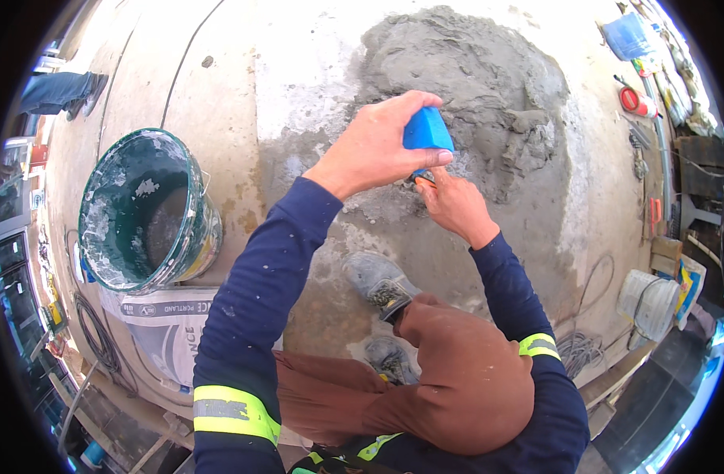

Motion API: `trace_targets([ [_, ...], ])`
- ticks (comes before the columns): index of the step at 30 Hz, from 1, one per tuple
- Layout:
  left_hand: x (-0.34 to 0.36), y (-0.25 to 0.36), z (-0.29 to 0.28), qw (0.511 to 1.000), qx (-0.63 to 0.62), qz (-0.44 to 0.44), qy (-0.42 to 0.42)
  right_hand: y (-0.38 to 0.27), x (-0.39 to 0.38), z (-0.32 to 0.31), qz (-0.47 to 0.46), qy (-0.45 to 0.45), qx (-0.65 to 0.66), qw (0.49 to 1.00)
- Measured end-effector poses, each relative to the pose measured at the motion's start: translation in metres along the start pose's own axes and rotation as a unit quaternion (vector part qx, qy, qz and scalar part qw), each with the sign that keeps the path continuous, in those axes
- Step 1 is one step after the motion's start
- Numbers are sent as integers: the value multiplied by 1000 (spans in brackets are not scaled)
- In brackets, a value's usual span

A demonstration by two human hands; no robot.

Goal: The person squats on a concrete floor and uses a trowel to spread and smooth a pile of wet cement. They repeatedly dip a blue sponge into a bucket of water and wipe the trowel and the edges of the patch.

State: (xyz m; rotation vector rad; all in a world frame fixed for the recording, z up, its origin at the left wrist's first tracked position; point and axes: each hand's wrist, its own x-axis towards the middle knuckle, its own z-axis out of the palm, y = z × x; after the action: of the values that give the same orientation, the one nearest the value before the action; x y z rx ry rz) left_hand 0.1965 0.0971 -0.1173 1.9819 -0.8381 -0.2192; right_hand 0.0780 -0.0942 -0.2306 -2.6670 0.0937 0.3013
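My left hand [378, 146] grips a small blue block-shaped object [425, 130], fingers over its top and thumb across its face. My right hand [458, 207] is just below it, closed on an orange-handled tool [425, 184] whose working end is mostly hidden by the blue object and my fingers. Both hands are held over a spread pile of wet grey mortar [496, 79] on the concrete ground. My dusty boots [378, 280] stand at the lower edge of that damp patch.
A green bucket [204, 237] with grey residue stands left, beside a cement bag [160, 316] and coiled cable [101, 340]. Another person's legs [58, 93] are at upper left. A blue bucket [627, 39], red cylinder [635, 103], white bucket [646, 304] and cables line the right side.
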Motion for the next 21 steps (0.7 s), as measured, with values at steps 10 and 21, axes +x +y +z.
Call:
trace_targets([
  [10, -134, 4, -171, 959, 8, -155, 238, 37, -76, 13, 45, 6, 187, 981],
  [21, -237, -26, -210, 902, 144, -264, 308, 61, -112, 43, 33, 0, 122, 992],
])
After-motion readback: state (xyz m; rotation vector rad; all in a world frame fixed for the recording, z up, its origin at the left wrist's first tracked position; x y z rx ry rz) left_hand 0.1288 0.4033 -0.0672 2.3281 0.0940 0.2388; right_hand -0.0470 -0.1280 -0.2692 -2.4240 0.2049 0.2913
